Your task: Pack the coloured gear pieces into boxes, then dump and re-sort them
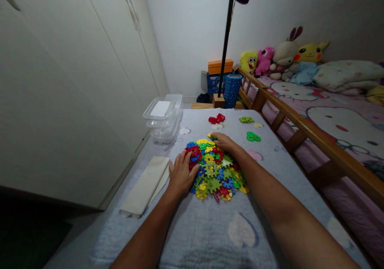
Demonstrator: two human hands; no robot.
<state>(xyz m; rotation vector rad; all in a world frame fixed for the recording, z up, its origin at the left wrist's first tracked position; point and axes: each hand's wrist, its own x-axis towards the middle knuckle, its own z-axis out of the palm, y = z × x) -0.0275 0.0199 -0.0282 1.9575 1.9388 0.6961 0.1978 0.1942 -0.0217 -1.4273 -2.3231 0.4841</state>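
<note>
A heap of interlocking plastic pieces [211,169] in red, yellow, blue and green lies on the cloth-covered table; many are gear-shaped or square-cut. My left hand [181,173] rests against the heap's left side, fingers spread over red and blue pieces. At the far edge of the heap, my right hand [222,141] has its fingers closed around a yellow piece and a green piece, partly hidden by the hand. Beyond the heap sit separate groups: red pieces [217,119], light green pieces [246,119] and round green pieces [253,136].
Stacked clear plastic containers [162,121] stand at the table's far left, with a folded beige cloth [146,187] nearer me. A wooden bed rail [288,121] runs along the right. Behind the table are a black pole [226,41] and a blue foam roller [232,91].
</note>
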